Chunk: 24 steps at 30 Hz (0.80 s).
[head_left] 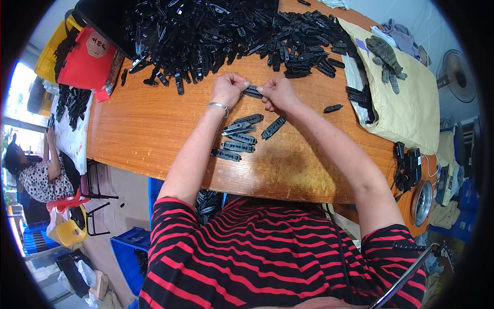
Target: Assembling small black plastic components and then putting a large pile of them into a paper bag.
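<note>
Near edge of the bench [154, 134] first: my red-and-black striped shirt [267, 252] fills the bottom, both forearms run up from it over the wood. Just past the near edge, between my arms, sits a small batch of black plastic strips [239, 138], approx five or six, lying flat and mostly parallel, one [273, 127] angled off to the right of the rest. A bit further in, my left hand [226, 88], silver bracelet [218, 106] on the wrist, and my right hand [278, 92] meet over the middle of the bench. Both pinch the same black plastic piece [252, 92]: left thumb and forefinger pressed together on its left end, right ones on its right end, other fingers curled in. Piece is held just above the wood, roughly level. One loose clip [333, 108] lies to the right of my right hand, apart from it. Far side: big heap of black parts [231, 36] spread along the far edge, left to right. Far right corner has a tan sack [406, 103] w/ a dark work glove [387, 56] on top. Far left corner: red box [85, 64] and yellow crate [49, 51]. Off the left edge, another person in a spotted top [38, 180] sits lower down.
</note>
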Motion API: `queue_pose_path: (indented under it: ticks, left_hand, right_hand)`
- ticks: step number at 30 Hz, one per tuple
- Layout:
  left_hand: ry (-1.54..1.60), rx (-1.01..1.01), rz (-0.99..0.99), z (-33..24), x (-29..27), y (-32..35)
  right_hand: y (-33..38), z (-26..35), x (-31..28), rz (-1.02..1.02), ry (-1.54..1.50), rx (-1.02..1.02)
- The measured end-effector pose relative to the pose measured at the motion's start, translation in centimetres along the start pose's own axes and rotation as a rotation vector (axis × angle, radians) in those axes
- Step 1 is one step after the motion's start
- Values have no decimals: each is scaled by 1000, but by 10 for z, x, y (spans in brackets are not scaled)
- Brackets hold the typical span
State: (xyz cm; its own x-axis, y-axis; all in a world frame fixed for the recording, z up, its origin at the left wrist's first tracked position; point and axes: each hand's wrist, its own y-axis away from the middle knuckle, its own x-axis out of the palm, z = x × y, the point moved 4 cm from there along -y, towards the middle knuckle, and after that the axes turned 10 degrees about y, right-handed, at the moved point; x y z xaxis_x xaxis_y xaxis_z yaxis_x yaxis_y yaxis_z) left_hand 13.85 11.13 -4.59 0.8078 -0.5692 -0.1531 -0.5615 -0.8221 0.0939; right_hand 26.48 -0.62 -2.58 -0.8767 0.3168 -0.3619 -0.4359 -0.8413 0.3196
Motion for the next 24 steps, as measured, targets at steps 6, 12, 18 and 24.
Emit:
queue_pose_path:
  ticks: [6,12,18,24]
  left_hand:
    - [-43,-65,28,3,-3,-4]
    - [-211,-66,65,-4,-2,-8]
    - [-254,8,86,7,-3,-11]
    - [-339,20,100,-6,-1,5]
  right_hand:
    - [-4,8,-3,108,93,107]
    - [-14,5,-5,151,151,186]
    - [-18,7,-2,197,220,226]
    - [-8,3,-10,169,211,68]
